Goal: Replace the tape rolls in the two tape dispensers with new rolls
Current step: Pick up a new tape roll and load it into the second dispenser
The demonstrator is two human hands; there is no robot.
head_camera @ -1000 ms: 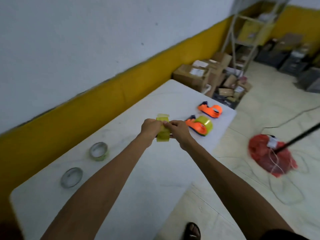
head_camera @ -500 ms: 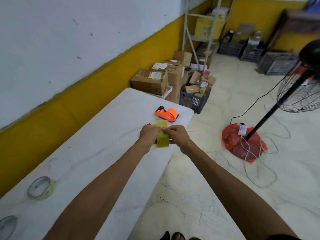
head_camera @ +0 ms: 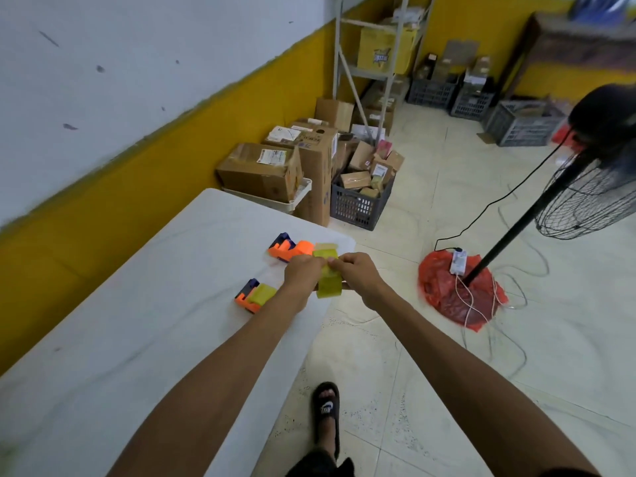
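Observation:
Both hands hold a yellowish tape roll [head_camera: 328, 287] above the white table's [head_camera: 144, 339] far right corner. My left hand [head_camera: 303, 271] grips its left side and my right hand [head_camera: 356, 273] pinches its right side; a loose flap of tape stands up above the fingers. An orange and blue tape dispenser [head_camera: 287, 250] lies on the table just beyond my left hand. A second orange dispenser [head_camera: 253, 295] with a yellowish roll in it lies on the table left of my left wrist.
Cardboard boxes [head_camera: 261, 172] and a dark crate [head_camera: 361, 197] of parcels stand past the table's far end. A standing fan [head_camera: 585, 173] with a red bag at its base [head_camera: 454, 287] and cables is on the floor to the right. My sandalled foot [head_camera: 327, 413] is near the table edge.
The view swung right and up; the two rolls at the table's near left left the frame. Both dispensers show again. My hands stay together on the tape roll.

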